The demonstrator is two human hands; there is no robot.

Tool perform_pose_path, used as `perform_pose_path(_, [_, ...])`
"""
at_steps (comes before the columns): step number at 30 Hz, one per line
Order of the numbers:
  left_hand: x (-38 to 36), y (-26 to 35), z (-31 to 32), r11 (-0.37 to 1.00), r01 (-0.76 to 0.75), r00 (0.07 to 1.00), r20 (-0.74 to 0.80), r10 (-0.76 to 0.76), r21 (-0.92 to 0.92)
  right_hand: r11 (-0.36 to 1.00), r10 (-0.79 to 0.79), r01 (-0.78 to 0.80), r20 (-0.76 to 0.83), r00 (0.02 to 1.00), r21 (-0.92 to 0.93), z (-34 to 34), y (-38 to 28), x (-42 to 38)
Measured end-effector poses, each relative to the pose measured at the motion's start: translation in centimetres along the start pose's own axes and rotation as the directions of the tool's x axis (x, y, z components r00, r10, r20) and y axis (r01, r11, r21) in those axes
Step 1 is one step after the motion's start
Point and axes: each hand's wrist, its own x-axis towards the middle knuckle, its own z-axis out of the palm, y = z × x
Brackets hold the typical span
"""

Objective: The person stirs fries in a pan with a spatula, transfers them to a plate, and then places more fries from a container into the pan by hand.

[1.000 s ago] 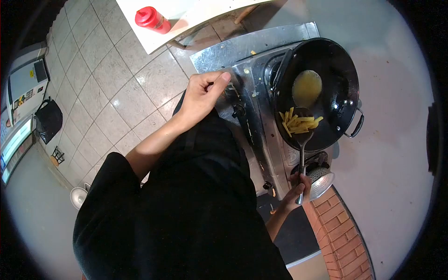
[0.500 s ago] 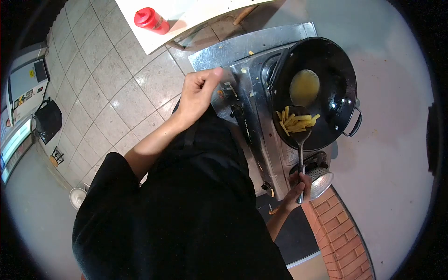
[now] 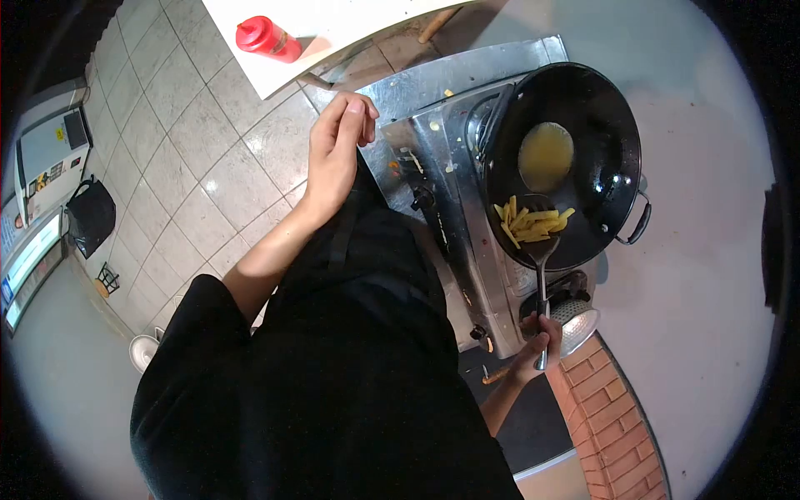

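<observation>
My right hand [image 3: 542,346] grips the handle of a metal spatula [image 3: 542,279]. Its head is inside a black wok [image 3: 617,150], carrying a pile of yellow potato strips [image 3: 533,223]. Beyond the strips, a small pool of yellowish oil [image 3: 547,157] lies at the bottom of the wok. My left hand [image 3: 337,142] is raised to the left of the stove, fingers curled closed, with nothing visible in them. The wok sits on a steel gas stove [image 3: 467,225] spotted with food scraps.
A perforated metal strainer [image 3: 579,321] stands beside my right hand. At the top, a red squeeze bottle [image 3: 268,39] rests on a white table [image 3: 350,21]. Brickwork [image 3: 612,408] borders the lower right. A black bag [image 3: 90,217] is on the tiled floor [image 3: 200,142].
My left hand has drawn back to the left, away from the stove, its fingers curled. My right hand and the spatula with the potato strips look almost unmoved.
</observation>
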Motion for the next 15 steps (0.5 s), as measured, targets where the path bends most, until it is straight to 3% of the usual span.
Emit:
perform_pose_path(10, [0.50,-0.04,-0.04,1.000,0.002,1.000,-0.003,-0.003,-0.007,0.998,0.066,-0.066,-0.029,0.997,-0.017,-0.77,-0.72,0.05])
perform_pose_path(12, [0.61,0.15,0.10,1.000,0.007,1.000,0.001,-0.007,0.000,0.999,-0.023,0.024,0.016,1.000,-0.040,-0.78,-0.62,0.42])
perform_pose_path(15, [0.69,0.43,0.24,1.000,0.007,1.000,0.005,-0.007,0.011,1.000,0.002,-0.001,0.046,0.999,-0.012,-0.77,-0.74,0.48])
